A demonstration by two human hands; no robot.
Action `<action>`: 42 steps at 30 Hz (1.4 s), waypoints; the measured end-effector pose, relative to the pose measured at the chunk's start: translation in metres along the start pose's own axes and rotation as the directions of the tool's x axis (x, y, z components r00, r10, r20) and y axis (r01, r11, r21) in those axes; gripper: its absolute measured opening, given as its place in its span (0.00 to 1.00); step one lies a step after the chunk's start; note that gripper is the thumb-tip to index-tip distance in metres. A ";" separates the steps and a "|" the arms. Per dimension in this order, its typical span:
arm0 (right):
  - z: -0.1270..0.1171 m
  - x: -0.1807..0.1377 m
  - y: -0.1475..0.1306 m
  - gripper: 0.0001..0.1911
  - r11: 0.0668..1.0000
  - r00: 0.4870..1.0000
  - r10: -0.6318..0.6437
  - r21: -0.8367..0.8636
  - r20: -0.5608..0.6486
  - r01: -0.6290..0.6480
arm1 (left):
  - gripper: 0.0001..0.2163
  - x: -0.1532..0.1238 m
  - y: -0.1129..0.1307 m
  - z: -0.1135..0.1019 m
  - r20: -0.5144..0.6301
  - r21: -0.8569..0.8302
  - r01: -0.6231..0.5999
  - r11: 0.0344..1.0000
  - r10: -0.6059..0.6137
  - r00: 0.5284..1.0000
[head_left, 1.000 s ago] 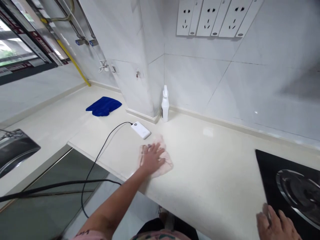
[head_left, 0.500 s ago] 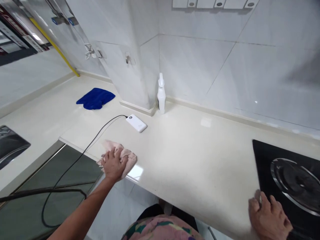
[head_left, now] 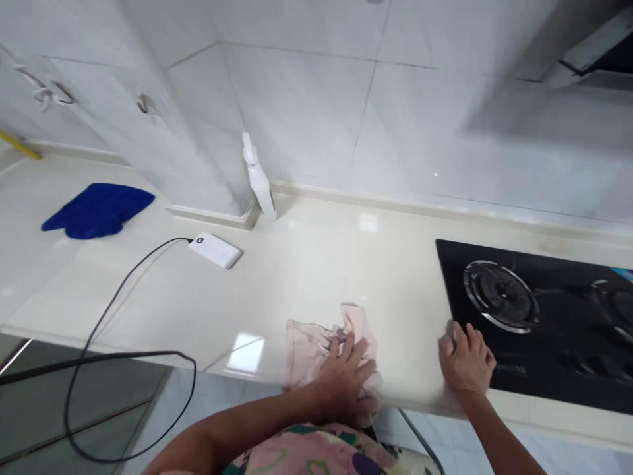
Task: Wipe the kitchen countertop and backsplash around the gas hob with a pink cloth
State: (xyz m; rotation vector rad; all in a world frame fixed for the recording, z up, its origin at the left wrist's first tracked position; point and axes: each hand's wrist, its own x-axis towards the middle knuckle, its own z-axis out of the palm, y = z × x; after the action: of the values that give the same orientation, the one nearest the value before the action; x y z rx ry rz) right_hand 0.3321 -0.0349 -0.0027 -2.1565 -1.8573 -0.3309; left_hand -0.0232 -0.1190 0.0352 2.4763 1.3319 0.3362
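Our left hand (head_left: 343, 382) lies spread over a pale pink cloth (head_left: 309, 349), pressing it to the cream stone table (head_left: 306, 284) near the front edge. The fingers push down flat rather than grip. An open palm like this keeps the cloth's face on the surface, though the folds bunched at its far end would lie better smoothed out. Our right hand (head_left: 465, 359) rests well apart on the same edge, fingers lightly curved, just beside a black glass gas hob (head_left: 539, 356) with a steel burner ring (head_left: 500, 296). Whether those fingertips hold anything small, we cannot tell. Beyond the cloth, a white power bank (head_left: 215, 250) lies on the table, its black cable (head_left: 123, 285) running off over the front edge. Farther left sits a blue microfibre mitt (head_left: 96, 210), while a white spray bottle (head_left: 258, 181) stands at the foot of a tiled pillar (head_left: 198, 132), against the pale tiled wall (head_left: 395, 112).
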 end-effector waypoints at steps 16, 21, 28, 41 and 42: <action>-0.003 0.009 -0.015 0.28 0.998 0.994 0.056 -0.001 0.094 -0.056 | 0.36 -0.157 -0.165 -0.068 -0.294 0.321 0.186 0.929 -0.089 0.952; -0.003 0.011 -0.020 0.27 0.998 0.993 0.053 -0.027 0.103 -0.050 | 0.39 -0.115 -0.150 -0.054 -0.365 0.282 0.249 0.926 -0.137 0.921; 0.007 0.012 -0.022 0.26 0.997 0.996 0.046 -0.061 0.077 -0.041 | 0.29 0.013 -0.108 -0.012 -0.240 0.317 0.089 0.944 -0.011 0.971; 0.015 0.020 -0.016 0.22 0.979 0.992 0.121 0.163 0.031 -0.125 | 0.32 0.267 0.027 0.028 0.104 -0.060 -0.062 0.996 0.068 0.992; 0.011 0.021 -0.017 0.22 0.971 0.991 0.131 0.200 0.020 -0.132 | 0.33 0.268 0.023 0.027 0.103 -0.065 -0.068 0.996 0.075 0.992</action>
State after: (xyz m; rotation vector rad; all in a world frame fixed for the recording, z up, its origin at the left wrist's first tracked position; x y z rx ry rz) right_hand 0.3181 -0.0092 -0.0045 -2.1305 -1.6617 -0.1027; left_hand 0.1487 0.0891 0.0347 2.4587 1.1762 0.2551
